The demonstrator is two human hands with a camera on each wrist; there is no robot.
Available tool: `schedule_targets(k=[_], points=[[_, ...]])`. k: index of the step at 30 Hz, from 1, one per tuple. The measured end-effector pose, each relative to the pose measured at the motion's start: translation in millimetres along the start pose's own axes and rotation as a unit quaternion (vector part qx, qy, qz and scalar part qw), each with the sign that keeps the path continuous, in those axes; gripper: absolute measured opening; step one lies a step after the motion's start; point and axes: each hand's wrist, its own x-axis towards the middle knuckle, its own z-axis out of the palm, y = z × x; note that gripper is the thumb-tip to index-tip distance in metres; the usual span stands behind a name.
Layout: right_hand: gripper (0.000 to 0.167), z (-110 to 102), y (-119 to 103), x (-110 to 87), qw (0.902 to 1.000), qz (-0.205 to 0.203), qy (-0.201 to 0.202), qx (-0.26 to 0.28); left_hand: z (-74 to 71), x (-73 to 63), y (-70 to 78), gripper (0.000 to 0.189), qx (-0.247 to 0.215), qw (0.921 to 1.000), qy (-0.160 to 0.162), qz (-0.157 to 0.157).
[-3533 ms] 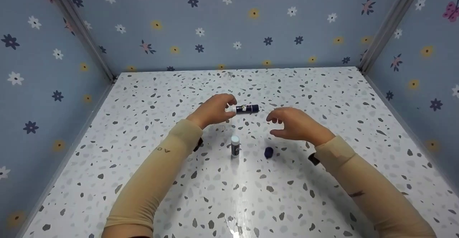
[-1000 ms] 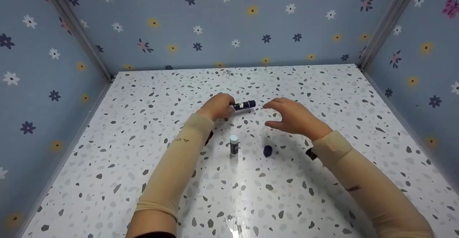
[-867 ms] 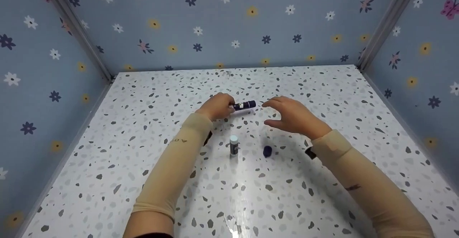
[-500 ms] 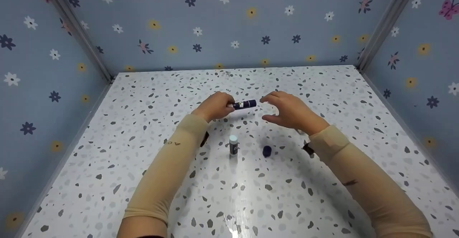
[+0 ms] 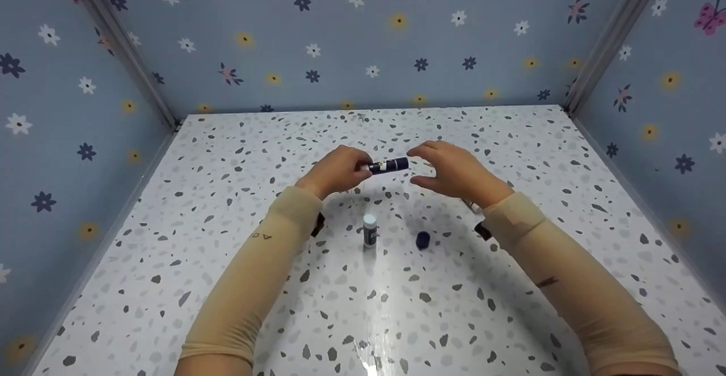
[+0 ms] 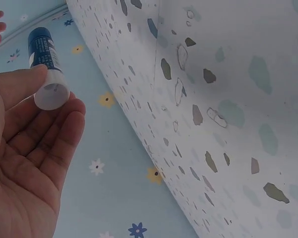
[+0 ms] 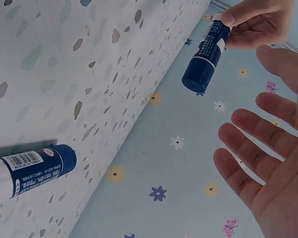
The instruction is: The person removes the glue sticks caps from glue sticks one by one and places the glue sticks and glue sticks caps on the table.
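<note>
My left hand (image 5: 337, 167) pinches a dark-blue glue stick (image 5: 390, 165) by its white base, above the table, with the blue capped end pointing right. In the left wrist view, the thumb and fingers grip the hollow white end. Close to the cap hovers my right hand (image 5: 456, 172), fingers spread and apart from the stick. A second glue stick (image 5: 370, 231) stands upright, pale end up. Right of it sits a short dark-blue piece (image 5: 422, 240) like a cap. Another blue-capped glue stick (image 7: 37, 166) lies below my right hand, mostly hidden in the head view.
The speckled white table (image 5: 306, 319) is bordered by a blue flower-print back wall (image 5: 368, 36) and similar side walls. Grey metal posts stand at both rear corners. Dark wrist cameras (image 5: 483, 230) hang under the sleeves.
The glue stick lay on the table at first; my left hand has taken hold of its white end and raised it. My right hand has come left and farther forward, closer to the cap.
</note>
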Motion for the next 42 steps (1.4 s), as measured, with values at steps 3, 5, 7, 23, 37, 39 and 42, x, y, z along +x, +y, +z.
schedule_targets(k=[3, 5, 7, 23, 37, 39, 42], points=[[0.054, 0, 0, 2.3, 1.0000, 0.006, -0.005, -0.002, -1.3, -1.5, 2.5, 0.027, -0.003, 1.0000, 0.002, 0.009], [0.054, 1, 0, 3.4, 1.0000, 0.005, -0.006, -0.006, -2.1, -2.8, 4.5, 0.026, -0.003, 0.9999, 0.000, 0.014], [0.053, 2, 0, 4.5, 0.9999, 0.004, -0.005, -0.008, -3.0, -3.9, 6.7, 0.025, -0.003, 0.9998, -0.001, 0.020], [0.051, 8, 3, 7.5, 0.9997, 0.014, -0.020, -0.005, -9.2, -11.2, 24.4, 0.023, -0.006, 0.9986, 0.003, 0.053], [0.027, 15, 5, 9.8, 0.9993, -0.003, -0.035, 0.014, -9.3, -13.5, 28.0, 0.023, 0.011, 0.9974, 0.007, 0.071], [0.024, 16, 5, 9.5, 0.9990, -0.002, -0.038, 0.023, -9.4, -13.9, 28.1, 0.024, 0.011, 0.9975, 0.005, 0.070], [0.020, 16, 5, 8.5, 0.9987, -0.011, -0.034, 0.036, -9.5, -14.9, 28.3, 0.025, 0.013, 0.9974, 0.004, 0.070]])
